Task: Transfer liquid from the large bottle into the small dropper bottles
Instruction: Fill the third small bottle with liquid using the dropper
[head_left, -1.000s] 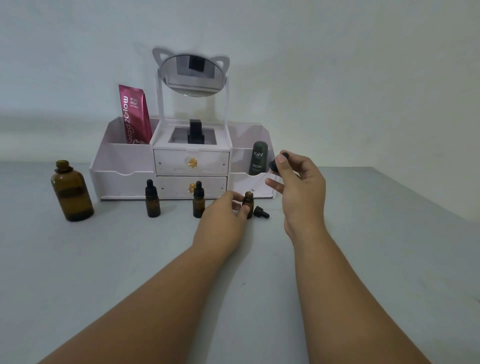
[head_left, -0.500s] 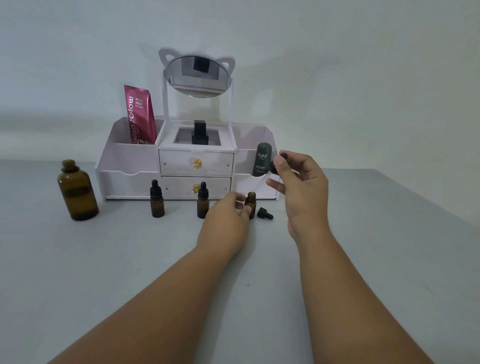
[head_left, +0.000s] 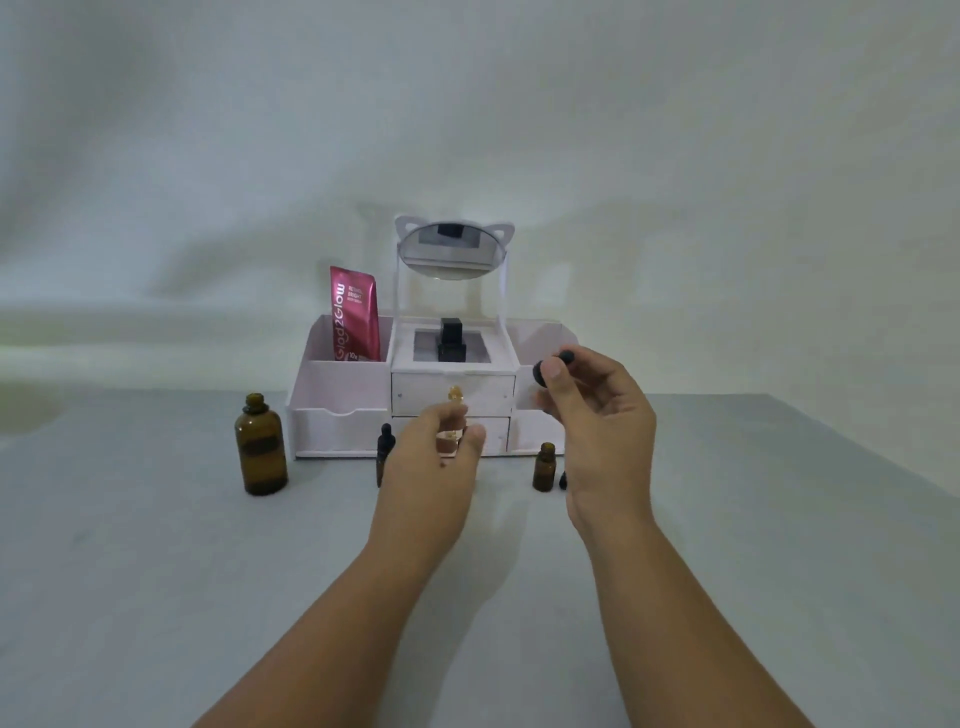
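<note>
The right hand (head_left: 597, 421) is raised above the table (head_left: 727, 571), its thumb and fingers pinched on a black dropper cap (head_left: 551, 368). Just below it, near its left edge, an uncapped dropper bottle (head_left: 544, 467) stands on the table with another small black cap (head_left: 563, 479) beside it. The left hand (head_left: 431, 457) hovers to the left, fingers curled loosely around nothing I can see; a capped dropper bottle (head_left: 385, 453) peeks out at its left side, and whether they touch I cannot tell. The big bottle (head_left: 260, 449) stands open further left, well apart from both hands. Behind everything sits a white organiser (head_left: 343, 415) with a mirror (head_left: 453, 250) and a pink tube (head_left: 356, 314).
</note>
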